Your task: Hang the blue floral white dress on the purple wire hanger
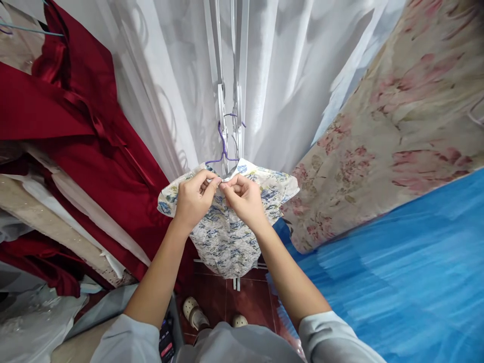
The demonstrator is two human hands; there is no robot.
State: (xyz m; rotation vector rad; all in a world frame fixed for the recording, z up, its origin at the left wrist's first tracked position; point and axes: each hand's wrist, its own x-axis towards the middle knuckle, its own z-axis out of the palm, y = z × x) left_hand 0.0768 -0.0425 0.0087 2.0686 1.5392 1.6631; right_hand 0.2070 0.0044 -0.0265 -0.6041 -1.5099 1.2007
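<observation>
A short-sleeved blouse (pixel 229 247), white with a blue and yellow floral print, hangs in front of me on a purple wire hanger (pixel 223 143). At the front of its neckline, my left hand (pixel 198 194) pinches the collar edge between thumb and forefinger. Right beside it, my right hand (pixel 244 196) pinches the same edge, so the fingertips almost touch. Whatever small fastening may lie between the fingers is hidden. The hanger hooks onto a white metal stand (pixel 239 106) behind the blouse.
Dark red garments (pixel 124 166) hang to the left, above a grey bin (pixel 113 307) holding a phone (pixel 166 338). A cream floral cloth (pixel 363 166) and blue tulle (pixel 397 272) fill the right. White curtains (pixel 170 75) hang behind. Red tiles (pixel 215 297) lie underfoot.
</observation>
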